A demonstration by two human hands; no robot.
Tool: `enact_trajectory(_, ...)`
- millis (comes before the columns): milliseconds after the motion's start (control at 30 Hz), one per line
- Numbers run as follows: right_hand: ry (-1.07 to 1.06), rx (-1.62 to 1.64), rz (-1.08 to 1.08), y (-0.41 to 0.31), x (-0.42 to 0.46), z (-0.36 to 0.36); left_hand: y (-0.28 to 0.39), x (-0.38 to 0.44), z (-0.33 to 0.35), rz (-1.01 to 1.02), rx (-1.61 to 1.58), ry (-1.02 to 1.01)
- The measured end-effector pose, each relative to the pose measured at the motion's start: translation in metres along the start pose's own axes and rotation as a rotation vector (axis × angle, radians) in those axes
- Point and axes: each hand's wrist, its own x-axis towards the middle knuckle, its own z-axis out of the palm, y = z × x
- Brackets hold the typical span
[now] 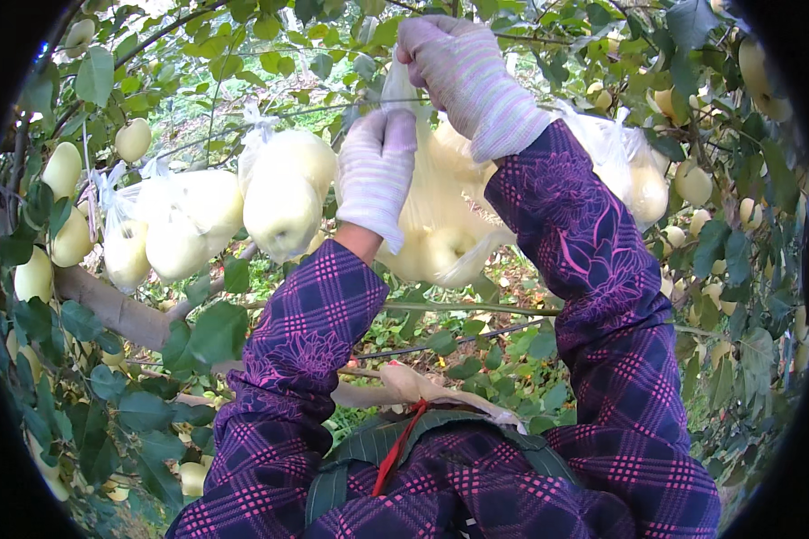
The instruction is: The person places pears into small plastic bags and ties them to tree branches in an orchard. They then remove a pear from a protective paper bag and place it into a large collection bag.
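Note:
Both my hands wear striped knitted gloves. My right hand [455,74] is raised near the branch at the top, its fingers closed on the gathered upper end of a clear plastic bag [431,195]. Lower and to the left, my left hand [379,165] pinches the same bag at its side, below a thin dark wire. Inside the bag hang several pale yellow-green apples [448,246]; its loose lower corner sticks out to the right. Just left of my left hand hangs another bagged bunch of apples [283,195]. My fingertips are partly hidden.
More bagged apples [175,229] hang at the left and others [637,168] at the right. A thick branch [118,306] crosses the lower left, and a thin green stem [472,308] runs below the bag. A pale pouch with a red strap [401,445] lies against my front.

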Motion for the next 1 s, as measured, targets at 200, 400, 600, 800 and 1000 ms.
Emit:
enact_trajectory(200,0.011,-0.079,0.101,0.005,0.012,-0.002,0.004,0.002,0.017,-0.065,-0.672,-0.221)
enact_trajectory(400,-0.196,-0.488,0.205,-0.021,-0.034,-0.033,-0.006,0.009,0.024,-0.543,-0.917,-0.190)
enact_trajectory(600,-0.910,-0.852,0.262,0.011,-0.090,-0.024,-0.021,0.017,0.008,-0.574,-0.931,-0.106)
enact_trajectory(800,-0.958,-0.463,0.315,0.047,-0.108,0.002,-0.007,0.030,0.021,-0.594,-0.994,-0.035)
enact_trajectory(1000,-0.747,-0.607,0.286,0.041,-0.098,0.008,-0.016,0.041,0.009,-0.593,-1.027,0.051)
